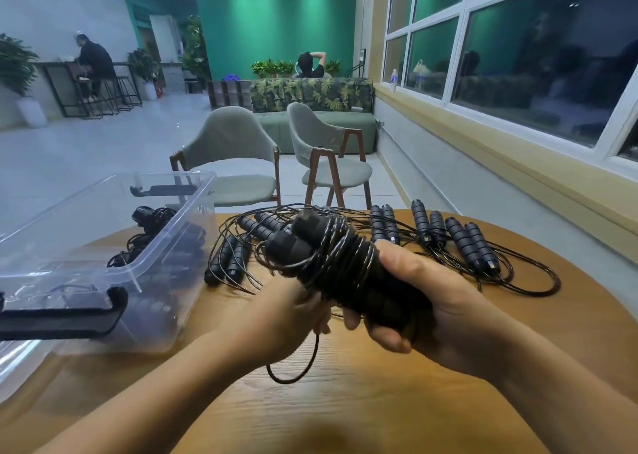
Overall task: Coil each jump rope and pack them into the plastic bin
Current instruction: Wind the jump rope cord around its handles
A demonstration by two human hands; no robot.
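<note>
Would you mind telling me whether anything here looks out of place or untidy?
Only minor things. A tail of cord hangs loose below the left hand, not yet wound onto the jump rope in the right hand. Behind it, the loose ropes on the table lie with cords crossing in a tangle. Nothing looks damaged.

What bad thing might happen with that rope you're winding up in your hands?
1. The loose tail under the left hand isn't wound yet. If that hand slips, the wraps on the jump rope in the right hand may spring open.
2. The other ropes on the table lie crossed over each other, so lifting one later might drag its neighbours along.
</note>
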